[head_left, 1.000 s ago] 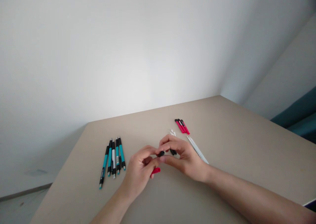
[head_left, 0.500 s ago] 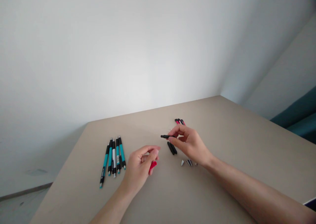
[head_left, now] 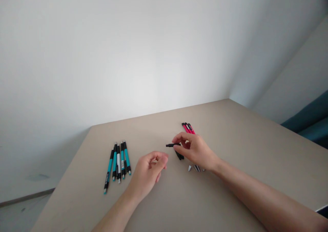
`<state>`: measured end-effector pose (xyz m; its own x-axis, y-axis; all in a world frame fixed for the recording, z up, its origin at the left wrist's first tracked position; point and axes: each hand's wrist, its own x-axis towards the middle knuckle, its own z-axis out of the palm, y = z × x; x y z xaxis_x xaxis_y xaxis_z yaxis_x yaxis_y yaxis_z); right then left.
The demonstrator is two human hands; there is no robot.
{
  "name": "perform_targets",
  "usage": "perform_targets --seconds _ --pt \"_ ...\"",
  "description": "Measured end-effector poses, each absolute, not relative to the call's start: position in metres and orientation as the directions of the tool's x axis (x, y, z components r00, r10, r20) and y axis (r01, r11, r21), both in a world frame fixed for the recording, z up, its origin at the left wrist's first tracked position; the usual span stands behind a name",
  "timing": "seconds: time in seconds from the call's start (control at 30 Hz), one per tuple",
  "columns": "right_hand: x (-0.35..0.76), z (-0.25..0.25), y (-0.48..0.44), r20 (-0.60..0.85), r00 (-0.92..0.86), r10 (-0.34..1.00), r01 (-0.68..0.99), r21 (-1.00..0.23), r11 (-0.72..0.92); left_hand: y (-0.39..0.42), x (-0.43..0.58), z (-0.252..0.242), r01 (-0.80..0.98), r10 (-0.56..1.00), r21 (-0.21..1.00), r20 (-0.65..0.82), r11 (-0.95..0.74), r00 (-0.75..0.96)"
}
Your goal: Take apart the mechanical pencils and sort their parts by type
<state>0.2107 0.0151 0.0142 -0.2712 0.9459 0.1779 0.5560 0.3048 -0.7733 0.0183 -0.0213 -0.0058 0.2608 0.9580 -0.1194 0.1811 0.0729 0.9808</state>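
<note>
My left hand hovers over the table's middle, thumb and fingers pressed together. The red pen barrel seen in it half a second earlier is now out of sight behind its fingers. To the right, my right hand pinches a black pen grip, held level and pointing left. More black pen grips lie on the table just below that hand. Several small silver pen tips are near its wrist, partly covered. Behind it lie red pen barrels with black ends, their lower parts hidden.
A row of teal pens with black ends lies left of my left hand, with a white pen among them. The beige table meets a white wall at the back. Teal fabric hangs at the far right.
My right hand has lowered slightly toward me with the black pen grip, uncovering more of the red barrels. My left hand has turned a little, and its red barrel has gone out of sight.
</note>
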Motion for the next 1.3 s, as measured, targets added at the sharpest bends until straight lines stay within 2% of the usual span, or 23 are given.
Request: perform_targets --seconds 0.17,0.27,0.4,0.53,0.6,0.7,0.83,0.9,1.0,1.13,1.3 --pt "0.204 0.017 0.004 0.217 -0.480 0.850 0.491 -0.736 0.465 -0.022 0.020 -0.004 0.275 0.962 0.959 -0.140 0.073 0.233" --pt "0.204 0.021 0.001 0.251 -0.517 0.818 0.463 -0.722 0.514 -0.023 0.020 -0.003 0.295 0.964 0.953 -0.143 0.073 0.224" --pt "0.205 0.023 0.002 0.225 -0.528 0.819 0.463 -0.732 0.500 -0.024 0.019 0.000 0.300 0.962 0.952 -0.139 0.065 0.235" --pt "0.205 0.021 0.003 0.171 -0.513 0.841 0.491 -0.745 0.451 -0.024 0.019 0.000 0.309 0.954 0.951 -0.119 0.029 0.275" --pt "0.205 0.020 0.004 0.190 -0.488 0.852 0.499 -0.740 0.451 -0.022 0.020 -0.001 0.278 0.956 0.960 -0.106 0.026 0.275" --pt "0.206 0.019 0.008 0.218 -0.377 0.900 0.529 -0.747 0.403 -0.020 0.021 -0.005 0.206 0.968 0.976 -0.112 0.065 0.225" --pt "0.207 0.016 0.014 0.151 -0.240 0.959 0.608 -0.747 0.270 -0.019 0.016 -0.009 0.077 0.971 0.988 -0.148 0.136 0.186" --pt "0.207 0.012 0.015 0.138 -0.231 0.963 0.634 -0.729 0.257 -0.020 0.012 -0.010 -0.015 0.969 0.993 -0.113 0.120 0.221" --pt "0.206 0.009 0.014 0.171 -0.289 0.942 0.670 -0.667 0.326 -0.023 0.007 -0.009 -0.083 0.963 0.996 -0.003 0.027 0.269" --pt "0.203 0.008 0.010 0.181 -0.422 0.889 0.696 -0.564 0.445 -0.028 0.007 -0.004 -0.018 0.956 0.994 0.109 -0.108 0.272" --pt "0.200 0.004 0.008 0.140 -0.469 0.872 0.750 -0.457 0.478 -0.031 0.009 -0.004 0.019 0.927 0.973 0.215 -0.231 0.308"
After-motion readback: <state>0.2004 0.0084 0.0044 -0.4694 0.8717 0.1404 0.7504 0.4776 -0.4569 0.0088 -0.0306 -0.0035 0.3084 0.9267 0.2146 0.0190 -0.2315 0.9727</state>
